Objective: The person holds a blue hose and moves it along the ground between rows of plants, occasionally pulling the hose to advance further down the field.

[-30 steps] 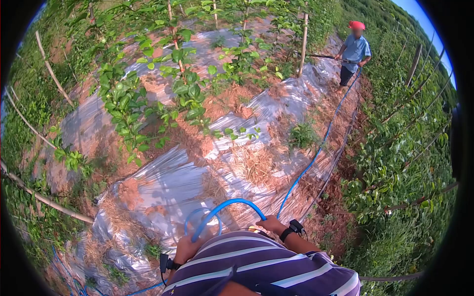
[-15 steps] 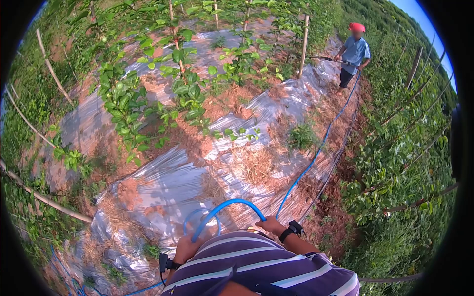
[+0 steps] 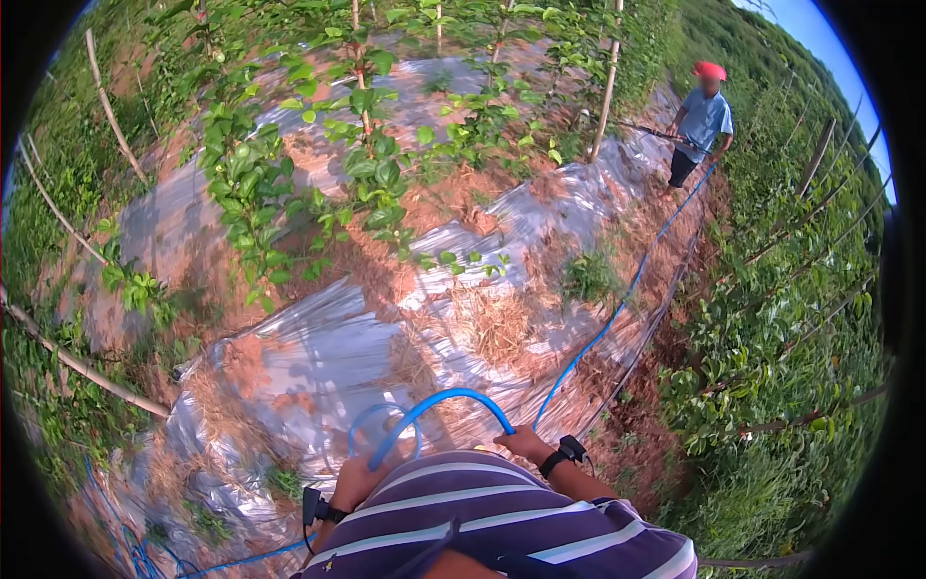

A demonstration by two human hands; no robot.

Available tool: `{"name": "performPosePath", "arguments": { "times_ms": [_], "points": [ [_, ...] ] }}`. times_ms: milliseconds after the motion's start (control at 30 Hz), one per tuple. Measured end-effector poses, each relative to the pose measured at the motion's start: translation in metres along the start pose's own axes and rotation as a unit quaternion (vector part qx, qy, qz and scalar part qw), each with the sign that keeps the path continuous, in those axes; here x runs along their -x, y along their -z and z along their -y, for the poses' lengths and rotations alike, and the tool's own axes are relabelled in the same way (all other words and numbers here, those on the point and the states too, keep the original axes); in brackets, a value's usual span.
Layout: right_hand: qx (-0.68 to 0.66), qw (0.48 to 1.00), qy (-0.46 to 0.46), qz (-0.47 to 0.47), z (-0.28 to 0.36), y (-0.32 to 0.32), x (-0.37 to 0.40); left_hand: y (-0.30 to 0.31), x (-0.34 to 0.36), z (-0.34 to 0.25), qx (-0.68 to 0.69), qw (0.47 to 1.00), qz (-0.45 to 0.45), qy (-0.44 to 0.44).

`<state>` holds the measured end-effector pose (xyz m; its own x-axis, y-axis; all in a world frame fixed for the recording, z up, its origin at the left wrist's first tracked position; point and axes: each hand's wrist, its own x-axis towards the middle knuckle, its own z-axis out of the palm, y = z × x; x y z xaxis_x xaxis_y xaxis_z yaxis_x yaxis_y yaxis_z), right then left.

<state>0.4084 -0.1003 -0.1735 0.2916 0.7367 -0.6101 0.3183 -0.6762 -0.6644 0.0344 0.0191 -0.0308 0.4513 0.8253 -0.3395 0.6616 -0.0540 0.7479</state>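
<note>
A thick blue hose (image 3: 451, 394) arches up in front of the striped shirt at the bottom of the view. My left hand (image 3: 357, 482) is closed round its left end, close to the shirt. At the other end of the arch, my right hand (image 3: 526, 444) grips the hose with the fingers wrapped round it. Both wrists carry black bands with small black devices. A fainter loop of blue hose hangs behind the arch. From near my right hand, the hose runs along the ground toward a person.
A person (image 3: 704, 121) in a red cap and blue shirt stands at the upper right, holding a long rod. Silvery sheeting (image 3: 328, 338), dry straw (image 3: 492, 323) and leafy plants on stakes (image 3: 608, 82) lie ahead. Dense greenery lines the right; more blue hose (image 3: 145, 560) lies lower left.
My hands and the hose arch have shifted slightly left in view. The person in the red cap appears slightly lower and further right, with the rod tilted more.
</note>
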Motion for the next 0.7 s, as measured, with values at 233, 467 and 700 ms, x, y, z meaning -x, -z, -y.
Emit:
{"name": "performPosePath", "arguments": {
  "times_ms": [233,467,700],
  "points": [
    [-0.021,1.000,-0.013,-0.001,-0.007,-0.005,-0.009,-0.001,0.000,0.003,-0.017,1.000,-0.013,0.008],
    [-0.032,0.999,-0.020,0.005,-0.012,-0.005,-0.014,-0.004,0.001,0.003,0.013,0.999,-0.041,-0.024],
    [-0.022,1.000,-0.011,0.001,-0.016,-0.009,-0.014,-0.009,0.000,0.012,0.018,0.999,-0.034,-0.010]
  ]
}}
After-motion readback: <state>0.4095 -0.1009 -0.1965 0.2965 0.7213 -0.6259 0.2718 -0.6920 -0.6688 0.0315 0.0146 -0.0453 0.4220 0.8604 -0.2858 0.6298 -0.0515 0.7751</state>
